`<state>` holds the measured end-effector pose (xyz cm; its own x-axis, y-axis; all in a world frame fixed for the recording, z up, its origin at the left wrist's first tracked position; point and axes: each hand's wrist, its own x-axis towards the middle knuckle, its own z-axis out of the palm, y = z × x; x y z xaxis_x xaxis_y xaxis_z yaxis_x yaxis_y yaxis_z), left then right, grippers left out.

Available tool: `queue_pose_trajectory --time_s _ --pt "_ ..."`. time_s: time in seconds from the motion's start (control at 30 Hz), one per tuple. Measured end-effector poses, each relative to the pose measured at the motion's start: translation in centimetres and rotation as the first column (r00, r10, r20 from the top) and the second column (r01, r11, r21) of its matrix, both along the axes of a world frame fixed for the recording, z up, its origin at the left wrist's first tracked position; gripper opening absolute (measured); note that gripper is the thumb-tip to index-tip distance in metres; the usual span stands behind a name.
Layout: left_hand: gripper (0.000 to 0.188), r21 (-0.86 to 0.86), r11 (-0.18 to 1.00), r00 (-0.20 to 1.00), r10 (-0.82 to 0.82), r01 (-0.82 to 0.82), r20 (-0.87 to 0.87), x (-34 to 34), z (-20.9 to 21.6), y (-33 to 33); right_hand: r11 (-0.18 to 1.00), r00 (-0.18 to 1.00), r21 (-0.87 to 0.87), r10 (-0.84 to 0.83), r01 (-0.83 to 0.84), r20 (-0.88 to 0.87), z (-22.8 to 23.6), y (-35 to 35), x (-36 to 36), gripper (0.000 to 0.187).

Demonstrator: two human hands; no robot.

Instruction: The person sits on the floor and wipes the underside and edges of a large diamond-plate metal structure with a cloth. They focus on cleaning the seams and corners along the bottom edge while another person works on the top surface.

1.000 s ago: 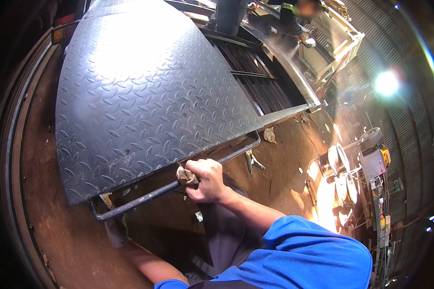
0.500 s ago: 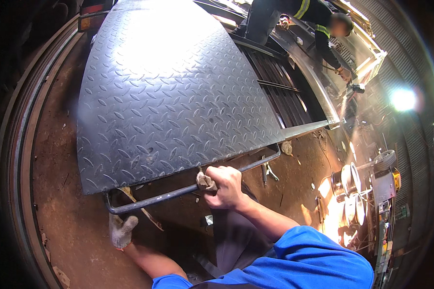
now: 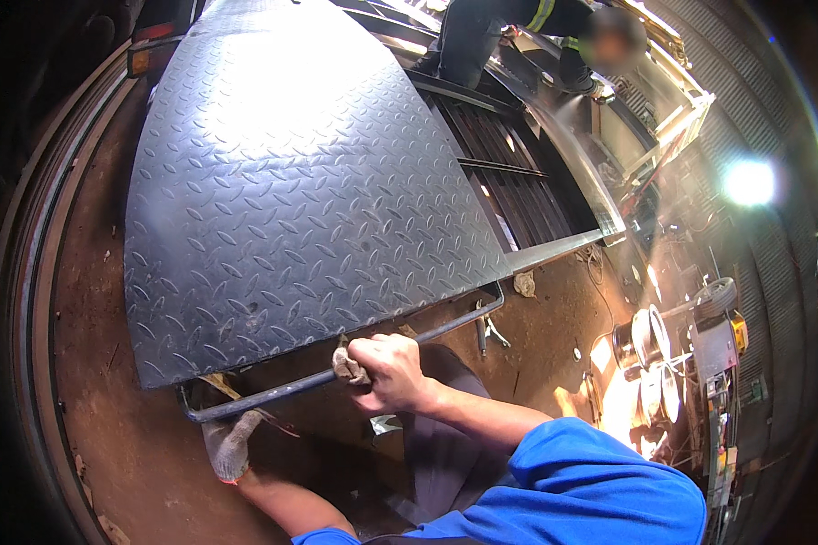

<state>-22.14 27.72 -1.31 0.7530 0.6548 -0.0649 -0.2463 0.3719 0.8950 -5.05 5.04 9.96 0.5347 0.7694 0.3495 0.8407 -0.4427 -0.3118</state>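
My right hand (image 3: 391, 371) is bare and closed around a crumpled, dirty cloth (image 3: 349, 363), perhaps a work glove. It sits over the dark metal bar (image 3: 286, 391), bent at both ends, along the near edge of a grey tread plate (image 3: 336, 245). Whether the bar lies inside that fist is hidden. My left hand (image 3: 230, 445), in a light knit glove, reaches up beneath the bar's left corner. Its thumb shows just below the bar, while the fingers are hidden behind it. A thin tan strip (image 3: 220, 385) lies by that corner under the plate.
A co-worker in dark clothes (image 3: 471, 41) bends over the slatted metal frame (image 3: 518, 173) beyond the plate. Locking pliers (image 3: 483, 331) lie on the brown floor (image 3: 91, 381). Wheel rims (image 3: 650, 359) stand at right; long rails (image 3: 32, 263) curve along the left.
The plate and bar appear lower and further left. My left thumb is now closer to the bar; my right fist keeps hold of the cloth. The co-worker's outstretched arm has drawn back.
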Motion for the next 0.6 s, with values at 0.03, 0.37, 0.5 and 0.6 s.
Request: queue_pose_trajectory --time_s 0.03,0.37,0.5,0.6 --pt "0.073 0.033 0.999 1.0 -0.018 0.018 -0.004 0.1 -0.1 0.1 1.0 1.0 0.002 0.017 -0.017 0.003 -0.1 -0.3 0.1 0.037" --pt "0.036 -0.172 0.947 0.96 0.28 -0.272 0.023 3.6 -1.2 -3.2 0.963 0.969 0.191 0.155 -0.192 0.193 0.1 -0.7 1.4 0.028" --pt "0.045 -0.309 0.833 0.88 0.474 -0.458 -0.028 4.7 -0.6 -3.2 0.953 0.961 0.199 0.188 -0.228 0.204 0.2 0.1 1.6 0.028" --pt "0.034 -0.35 0.824 0.895 0.404 -0.445 -0.188 4.4 3.0 -4.3 0.966 0.968 0.162 0.17 -0.201 0.185 0.1 -0.6 1.5 0.026"
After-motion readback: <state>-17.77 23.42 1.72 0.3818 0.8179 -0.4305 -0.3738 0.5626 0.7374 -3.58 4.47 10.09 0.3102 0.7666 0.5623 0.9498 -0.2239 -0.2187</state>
